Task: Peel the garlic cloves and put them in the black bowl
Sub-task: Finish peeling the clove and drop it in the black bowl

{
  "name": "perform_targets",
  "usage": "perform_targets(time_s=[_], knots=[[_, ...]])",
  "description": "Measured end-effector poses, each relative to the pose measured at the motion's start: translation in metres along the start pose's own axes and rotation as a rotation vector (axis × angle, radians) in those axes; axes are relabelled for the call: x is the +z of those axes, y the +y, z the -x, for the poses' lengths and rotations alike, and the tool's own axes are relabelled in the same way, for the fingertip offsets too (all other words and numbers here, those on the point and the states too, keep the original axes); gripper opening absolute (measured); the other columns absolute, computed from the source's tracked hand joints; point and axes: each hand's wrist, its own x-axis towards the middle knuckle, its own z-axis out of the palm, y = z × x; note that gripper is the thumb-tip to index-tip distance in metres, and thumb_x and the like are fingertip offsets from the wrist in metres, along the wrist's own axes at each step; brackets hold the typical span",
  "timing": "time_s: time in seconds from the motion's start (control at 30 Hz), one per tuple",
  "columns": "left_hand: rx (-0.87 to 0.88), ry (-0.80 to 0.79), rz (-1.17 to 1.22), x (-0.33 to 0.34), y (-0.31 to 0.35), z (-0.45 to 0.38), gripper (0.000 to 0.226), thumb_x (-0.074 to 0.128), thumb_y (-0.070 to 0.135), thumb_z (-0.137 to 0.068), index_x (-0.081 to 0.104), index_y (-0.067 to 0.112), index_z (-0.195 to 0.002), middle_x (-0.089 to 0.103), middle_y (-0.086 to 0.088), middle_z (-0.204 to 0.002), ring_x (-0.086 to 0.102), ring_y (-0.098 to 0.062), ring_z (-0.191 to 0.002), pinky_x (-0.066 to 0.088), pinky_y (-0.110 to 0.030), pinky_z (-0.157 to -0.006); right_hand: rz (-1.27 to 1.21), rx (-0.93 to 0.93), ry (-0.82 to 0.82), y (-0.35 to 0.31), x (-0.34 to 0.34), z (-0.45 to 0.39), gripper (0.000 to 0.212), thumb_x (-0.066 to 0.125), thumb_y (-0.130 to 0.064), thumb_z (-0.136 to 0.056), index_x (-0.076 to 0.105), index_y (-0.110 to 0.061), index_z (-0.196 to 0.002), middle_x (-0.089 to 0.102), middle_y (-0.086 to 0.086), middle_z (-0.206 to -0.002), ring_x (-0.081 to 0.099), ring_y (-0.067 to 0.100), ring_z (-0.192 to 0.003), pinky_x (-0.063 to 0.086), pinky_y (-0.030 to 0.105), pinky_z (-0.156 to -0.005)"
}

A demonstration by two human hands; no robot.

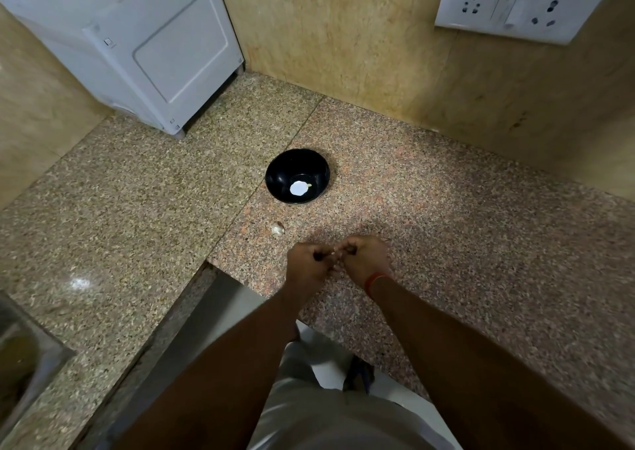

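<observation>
Two hands pinch a garlic clove (334, 252) at lower centre.
Left grip (309, 260) and right grip (365, 257) curl tightly around it; black bowl (275, 174) sits above on the desk (464, 226).

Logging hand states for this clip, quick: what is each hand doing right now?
Left hand: fingers curled, pinching a small garlic clove held between both hands.
Right hand: fingers curled, pinching the same clove.

black bowl (297, 176) sits upright on the counter, glossy, with a white patch and one small pale bit at the bottom. a garlic clove (278, 229) with its papery skin on lies just in front of it
</observation>
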Motion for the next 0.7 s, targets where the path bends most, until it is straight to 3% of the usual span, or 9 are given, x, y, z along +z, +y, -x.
perform_targets(time_s=[0.13,0.23,0.37,0.47,0.57,0.63,0.7], knots=[[0.064,0.056,-0.115,-0.006,-0.003,0.001,0.008,0.078,0.002,-0.088,0.079,0.004,-0.081,0.073,-0.003,-0.062,0.071,-0.019,-0.052,0.058,-0.028,-0.053,0.060,-0.049,-0.055,-0.004,0.002,0.000,0.019,0.070,0.007,-0.081,0.077,-0.011,-0.078,0.075,0.004,-0.074,0.073,0.021,-0.072,0.064,0.038,-0.070],[0.237,0.085,-0.432,-0.009,-0.005,-0.001,0.015,0.077,0.006,-0.085,0.079,0.012,-0.072,0.067,0.002,-0.056,0.060,-0.013,-0.048,0.043,-0.018,-0.050,0.149,-0.105,-0.064,-0.005,0.006,0.001,0.021,0.065,0.004,-0.081,0.077,-0.012,-0.077,0.074,0.004,-0.074,0.070,0.020,-0.072,0.061,0.036,-0.070],[0.297,0.073,-0.524,-0.009,-0.006,-0.002,0.029,0.074,0.002,-0.086,0.067,0.016,-0.061,0.047,0.013,-0.051,0.043,0.001,-0.046,0.025,-0.009,-0.052,0.178,-0.133,-0.078,-0.005,0.005,0.001,0.022,0.061,0.004,-0.080,0.077,-0.011,-0.077,0.073,0.005,-0.073,0.069,0.021,-0.071,0.059,0.034,-0.067],[0.320,0.046,-0.506,-0.013,-0.006,-0.002,0.025,0.072,0.003,-0.087,0.070,0.016,-0.065,0.048,0.018,-0.052,0.050,0.003,-0.050,0.027,-0.007,-0.055,0.146,-0.127,-0.083,-0.005,0.004,0.001,0.020,0.063,0.006,-0.082,0.077,-0.008,-0.079,0.074,0.007,-0.074,0.069,0.021,-0.070,0.056,0.027,-0.065],[0.252,0.072,-0.443,-0.011,-0.006,-0.005,0.042,0.067,-0.003,-0.088,0.060,0.025,-0.058,0.048,0.020,-0.047,0.053,0.001,-0.046,0.033,-0.009,-0.052,0.080,-0.108,-0.050,-0.007,0.004,0.001,0.019,0.065,0.004,-0.084,0.077,-0.009,-0.078,0.073,0.006,-0.072,0.067,0.017,-0.066,0.054,0.022,-0.062],[0.138,0.062,-0.351,-0.010,-0.009,-0.005,0.038,0.065,-0.003,-0.092,0.067,0.021,-0.062,0.059,0.011,-0.049,0.058,-0.003,-0.044,0.048,-0.018,-0.051,0.006,-0.056,-0.057,-0.007,0.006,0.001,0.016,0.068,0.004,-0.084,0.076,-0.008,-0.077,0.073,0.006,-0.070,0.068,0.015,-0.063,0.058,0.025,-0.061],[0.033,0.066,-0.202,-0.009,-0.013,-0.005,0.023,0.068,0.002,-0.095,0.075,0.008,-0.074,0.069,-0.001,-0.056,0.066,-0.018,-0.048,0.057,-0.032,-0.050,-0.159,0.041,-0.062,-0.009,0.006,0.003,0.014,0.070,0.006,-0.085,0.076,-0.005,-0.079,0.074,0.010,-0.069,0.070,0.018,-0.061,0.062,0.033,-0.061]])
